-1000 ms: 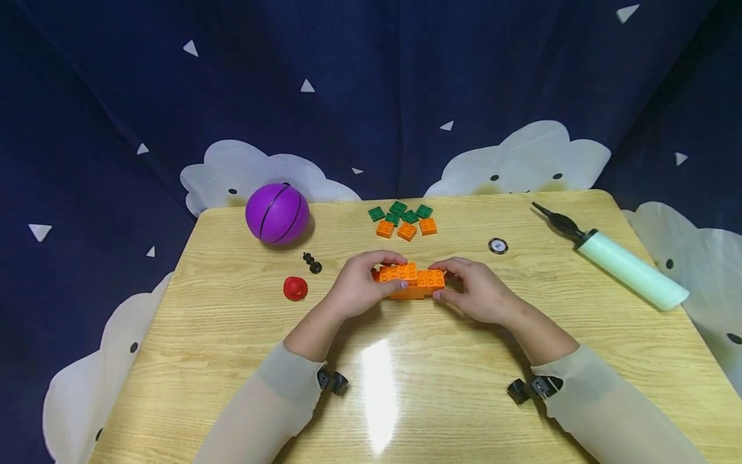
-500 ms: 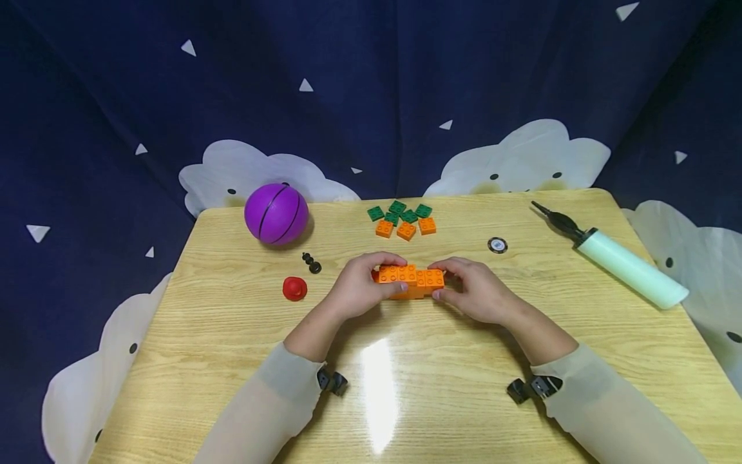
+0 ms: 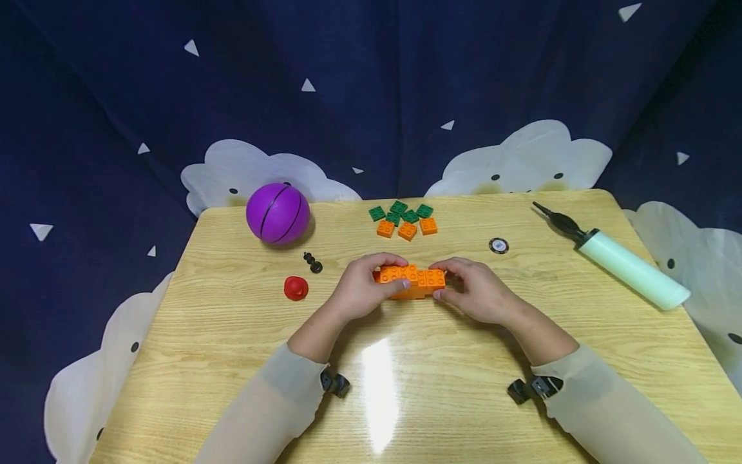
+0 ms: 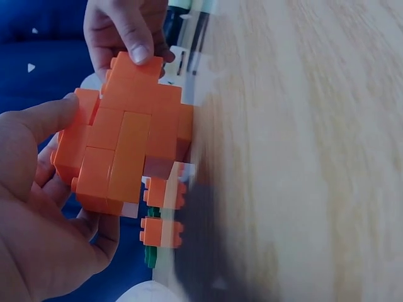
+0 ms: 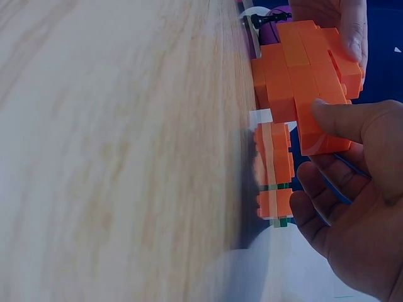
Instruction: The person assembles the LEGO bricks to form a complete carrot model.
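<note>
I see my left hand (image 3: 361, 290) and right hand (image 3: 476, 290) both grasping the orange brick block (image 3: 410, 281), one at each end, thumbs on the near side and fingers over the far side. The block sits at the middle of the counter (image 3: 440, 386), low over the wood; I cannot tell whether it touches. Toward the far edge, just beyond the block, lies a cluster of loose green and orange bricks (image 3: 404, 220). Near the far left corner rests a purple ball (image 3: 277, 213), with a small black piece (image 3: 313, 262) and a red cap (image 3: 295, 287) on its near side. A dark round disc (image 3: 498, 245) lies right of the loose bricks, and a pale green pump (image 3: 620, 261) lies along the right edge.
</note>
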The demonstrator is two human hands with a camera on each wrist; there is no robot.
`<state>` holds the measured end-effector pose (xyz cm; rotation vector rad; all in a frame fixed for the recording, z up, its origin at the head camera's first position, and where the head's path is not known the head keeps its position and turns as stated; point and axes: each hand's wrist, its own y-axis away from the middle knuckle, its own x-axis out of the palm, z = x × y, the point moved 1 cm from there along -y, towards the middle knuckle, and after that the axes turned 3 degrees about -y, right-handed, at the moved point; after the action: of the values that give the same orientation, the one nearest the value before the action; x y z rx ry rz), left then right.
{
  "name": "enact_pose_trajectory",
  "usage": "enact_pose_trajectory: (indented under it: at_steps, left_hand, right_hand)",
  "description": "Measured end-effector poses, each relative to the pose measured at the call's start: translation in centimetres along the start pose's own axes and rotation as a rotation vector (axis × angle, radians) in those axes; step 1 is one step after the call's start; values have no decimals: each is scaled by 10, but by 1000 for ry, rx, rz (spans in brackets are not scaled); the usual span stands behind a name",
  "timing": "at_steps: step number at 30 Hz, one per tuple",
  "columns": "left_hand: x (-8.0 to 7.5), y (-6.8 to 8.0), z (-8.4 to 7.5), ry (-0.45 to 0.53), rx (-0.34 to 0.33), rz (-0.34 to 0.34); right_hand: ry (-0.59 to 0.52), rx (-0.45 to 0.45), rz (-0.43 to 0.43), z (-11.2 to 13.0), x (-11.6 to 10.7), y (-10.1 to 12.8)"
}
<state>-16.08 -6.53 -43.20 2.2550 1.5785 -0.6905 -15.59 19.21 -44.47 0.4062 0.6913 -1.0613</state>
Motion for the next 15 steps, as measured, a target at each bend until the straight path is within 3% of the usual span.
enact_pose_trajectory:
  at_steps: [15]
  left_hand:
    - [3, 0, 3, -7, -12, -15]
  right_hand:
    - [3, 3, 5, -2, 1, 0]
